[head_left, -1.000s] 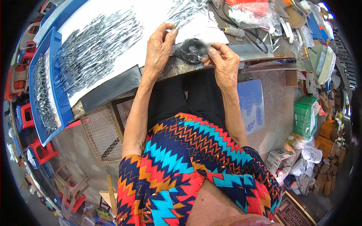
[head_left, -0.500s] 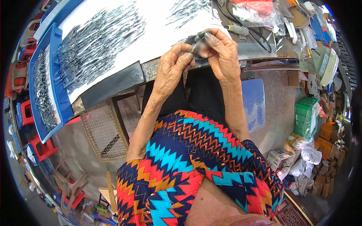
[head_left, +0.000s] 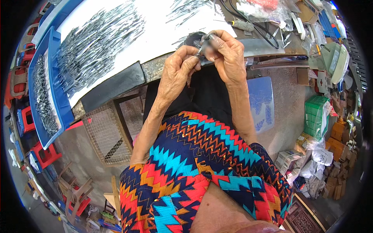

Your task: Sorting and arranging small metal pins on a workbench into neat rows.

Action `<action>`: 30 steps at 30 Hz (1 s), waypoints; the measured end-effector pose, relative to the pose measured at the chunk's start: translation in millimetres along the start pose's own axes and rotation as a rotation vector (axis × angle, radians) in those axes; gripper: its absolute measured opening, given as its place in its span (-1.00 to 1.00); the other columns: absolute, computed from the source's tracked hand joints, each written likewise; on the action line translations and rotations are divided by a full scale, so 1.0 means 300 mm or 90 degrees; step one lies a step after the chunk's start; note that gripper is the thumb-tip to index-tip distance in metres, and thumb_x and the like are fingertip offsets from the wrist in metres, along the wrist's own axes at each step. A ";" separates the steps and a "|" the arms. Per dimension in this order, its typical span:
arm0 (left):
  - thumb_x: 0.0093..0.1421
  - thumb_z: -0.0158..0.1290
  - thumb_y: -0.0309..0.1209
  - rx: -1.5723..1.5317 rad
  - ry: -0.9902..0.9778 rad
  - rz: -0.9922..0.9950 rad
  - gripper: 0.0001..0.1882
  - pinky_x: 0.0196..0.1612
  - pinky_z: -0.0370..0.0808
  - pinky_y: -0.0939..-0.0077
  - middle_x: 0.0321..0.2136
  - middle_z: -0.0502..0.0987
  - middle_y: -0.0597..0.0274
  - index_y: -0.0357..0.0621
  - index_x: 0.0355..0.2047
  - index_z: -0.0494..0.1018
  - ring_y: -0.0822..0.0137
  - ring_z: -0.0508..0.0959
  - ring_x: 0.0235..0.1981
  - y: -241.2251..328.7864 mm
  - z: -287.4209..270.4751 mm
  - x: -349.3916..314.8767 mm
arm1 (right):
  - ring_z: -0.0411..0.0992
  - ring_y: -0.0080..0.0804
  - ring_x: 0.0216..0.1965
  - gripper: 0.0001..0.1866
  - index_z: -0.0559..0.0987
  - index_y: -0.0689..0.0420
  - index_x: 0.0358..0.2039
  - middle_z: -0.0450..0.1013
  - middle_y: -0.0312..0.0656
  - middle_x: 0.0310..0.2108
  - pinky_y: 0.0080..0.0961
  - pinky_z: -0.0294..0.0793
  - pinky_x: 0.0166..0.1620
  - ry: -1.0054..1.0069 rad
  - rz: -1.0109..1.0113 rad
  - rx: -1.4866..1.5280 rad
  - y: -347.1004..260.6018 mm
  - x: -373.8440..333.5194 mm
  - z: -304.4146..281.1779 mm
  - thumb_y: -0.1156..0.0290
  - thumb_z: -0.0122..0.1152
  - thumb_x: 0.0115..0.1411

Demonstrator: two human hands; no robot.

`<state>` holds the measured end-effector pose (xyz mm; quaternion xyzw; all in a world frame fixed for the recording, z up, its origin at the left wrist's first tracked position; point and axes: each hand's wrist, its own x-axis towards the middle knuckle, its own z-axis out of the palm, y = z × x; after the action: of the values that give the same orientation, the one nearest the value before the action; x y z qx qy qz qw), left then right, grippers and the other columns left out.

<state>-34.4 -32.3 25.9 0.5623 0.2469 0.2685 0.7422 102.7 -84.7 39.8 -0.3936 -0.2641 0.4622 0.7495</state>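
Note:
Both my hands meet above the near edge of the workbench. My left hand (head_left: 179, 69) is closed, its thumb and forefinger pinching a small, thin dark piece (head_left: 199, 53). Close against it, my right hand (head_left: 229, 54) is also closed; its fingertips look grey and partly smeared, and what they grip cannot be made out. Just beyond the fingers a black round item (head_left: 193, 39) lies on the white sheet (head_left: 161, 46). Many slim dark metal-looking pieces (head_left: 99, 44) are spread over the left of that sheet, with a smaller group (head_left: 186, 11) farther back.
A blue tray (head_left: 64, 101) filled with small dark pieces stands at the left. A screwdriver (head_left: 243, 25), a black cable (head_left: 268, 37) and plastic bags (head_left: 268, 15) lie at the back right. Below the bench are a wire-mesh frame (head_left: 105, 132), a blue stool (head_left: 260, 103) and a green crate (head_left: 315, 116).
My hands stay pinched together at nearly the same spot, fingers shifting slightly. The view has moved a little, and more of the black round item shows beyond them.

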 end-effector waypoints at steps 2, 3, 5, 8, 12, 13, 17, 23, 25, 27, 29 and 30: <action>0.17 -0.06 -0.37 0.018 0.001 -0.001 -0.80 -0.57 0.14 0.82 -0.60 0.39 0.39 -0.24 -0.27 0.38 0.65 0.24 -0.61 -0.003 0.005 -0.006 | 0.27 -0.65 -0.62 -0.87 0.43 0.34 -0.35 0.37 -0.24 -0.60 -0.75 0.26 -0.56 0.031 -0.026 -0.072 0.005 -0.018 -0.002 0.52 0.00 0.14; 0.18 -0.10 -0.41 0.055 0.006 0.010 -0.84 -0.61 0.18 0.80 -0.62 0.38 0.39 -0.24 -0.30 0.38 0.66 0.25 -0.65 -0.009 0.007 -0.010 | 0.27 -0.65 -0.62 -0.87 0.43 0.34 -0.35 0.37 -0.24 -0.60 -0.75 0.26 -0.56 0.031 -0.026 -0.072 0.005 -0.029 -0.001 0.52 0.00 0.14; 0.19 -0.13 -0.45 0.092 0.012 0.020 -0.87 -0.66 0.21 0.79 -0.64 0.37 0.40 -0.24 -0.32 0.37 0.66 0.26 -0.69 -0.017 0.005 -0.017 | 0.26 -0.66 -0.65 -0.87 0.43 0.33 -0.35 0.35 -0.27 -0.64 -0.75 0.25 -0.57 0.058 -0.073 -0.226 0.003 -0.051 -0.001 0.51 0.00 0.15; 0.18 -0.08 -0.40 0.132 -0.012 0.008 -0.83 -0.55 0.18 0.80 -0.61 0.38 0.43 -0.20 -0.27 0.40 0.66 0.26 -0.59 -0.022 0.008 -0.021 | 0.25 -0.69 -0.66 -0.88 0.46 0.30 -0.37 0.34 -0.31 -0.66 -0.78 0.24 -0.58 0.078 -0.091 -0.286 0.012 -0.079 -0.008 0.50 0.03 0.14; 0.18 -0.08 -0.42 0.145 -0.010 0.021 -0.84 -0.55 0.19 0.80 -0.60 0.38 0.43 -0.21 -0.27 0.40 0.66 0.26 -0.59 -0.018 0.008 -0.024 | 0.25 -0.71 -0.65 -0.90 0.49 0.28 -0.39 0.35 -0.32 -0.65 -0.79 0.23 -0.57 0.078 -0.072 -0.304 0.021 -0.101 -0.007 0.52 0.05 0.12; 0.18 -0.09 -0.43 0.154 -0.013 0.030 -0.84 -0.55 0.19 0.80 -0.60 0.38 0.43 -0.21 -0.26 0.40 0.66 0.26 -0.59 -0.019 0.003 -0.025 | 0.25 -0.72 -0.64 -0.90 0.50 0.28 -0.40 0.36 -0.32 -0.65 -0.80 0.23 -0.56 0.079 -0.063 -0.296 0.023 -0.102 -0.008 0.52 0.06 0.11; 0.17 -0.09 -0.45 0.158 0.013 -0.004 -0.83 -0.53 0.20 0.80 -0.58 0.39 0.42 -0.22 -0.25 0.39 0.66 0.26 -0.58 0.023 -0.019 -0.028 | 0.25 -0.70 -0.63 -0.90 0.50 0.29 -0.41 0.36 -0.32 -0.64 -0.75 0.23 -0.56 0.029 -0.014 -0.312 -0.007 -0.061 -0.024 0.53 0.06 0.10; 0.11 -0.05 -0.47 0.391 0.179 0.154 -0.80 -0.34 0.36 0.61 -0.49 0.47 0.21 -0.31 -0.27 0.38 0.47 0.43 -0.43 0.061 -0.107 0.098 | 0.38 -0.26 -0.52 -0.90 0.50 0.23 -0.44 0.37 -0.10 -0.47 -0.42 0.32 -0.44 0.069 -0.249 -0.827 0.033 0.008 -0.041 0.51 0.10 -0.01; 0.09 -0.03 -0.48 0.457 0.175 0.195 -0.80 -0.33 0.38 0.56 -0.47 0.49 0.16 -0.31 -0.27 0.38 0.42 0.46 -0.42 0.024 -0.136 0.158 | 0.38 -0.10 -0.48 -0.90 0.50 0.22 -0.46 0.35 -0.05 -0.46 -0.30 0.33 -0.40 0.070 -0.262 -0.861 0.040 0.011 -0.026 0.50 0.11 -0.03; 0.06 -0.02 -0.50 0.521 0.163 0.236 -0.80 -0.31 0.41 0.50 -0.45 0.50 0.11 -0.31 -0.27 0.38 0.37 0.48 -0.41 -0.001 -0.143 0.199 | 0.39 -0.08 -0.45 -0.89 0.50 0.21 -0.45 0.34 -0.04 -0.45 -0.29 0.35 -0.39 0.070 -0.239 -0.932 0.034 0.008 -0.014 0.48 0.12 -0.04; 0.03 0.00 -0.52 0.586 0.123 0.250 -0.78 -0.29 0.43 0.42 -0.41 0.51 0.05 -0.29 -0.27 0.39 0.26 0.52 -0.37 -0.013 -0.132 0.226 | 0.39 -0.08 -0.45 -0.88 0.50 0.20 -0.45 0.33 -0.04 -0.45 -0.29 0.36 -0.39 0.062 -0.246 -0.970 0.041 0.011 -0.017 0.47 0.13 -0.05; 0.01 0.00 -0.54 0.602 0.109 0.244 -0.78 -0.28 0.44 0.41 -0.39 0.51 0.01 -0.29 -0.27 0.38 0.19 0.53 -0.35 -0.018 -0.130 0.236 | 0.39 -0.08 -0.45 -0.88 0.50 0.19 -0.45 0.32 -0.04 -0.45 -0.29 0.37 -0.38 0.052 -0.254 -1.006 0.043 0.012 -0.018 0.46 0.13 -0.06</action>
<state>-8.0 41.7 6.5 0.8475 0.2939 0.3036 0.3213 102.0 -79.9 26.0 -0.7682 -0.5498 -0.0173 0.3276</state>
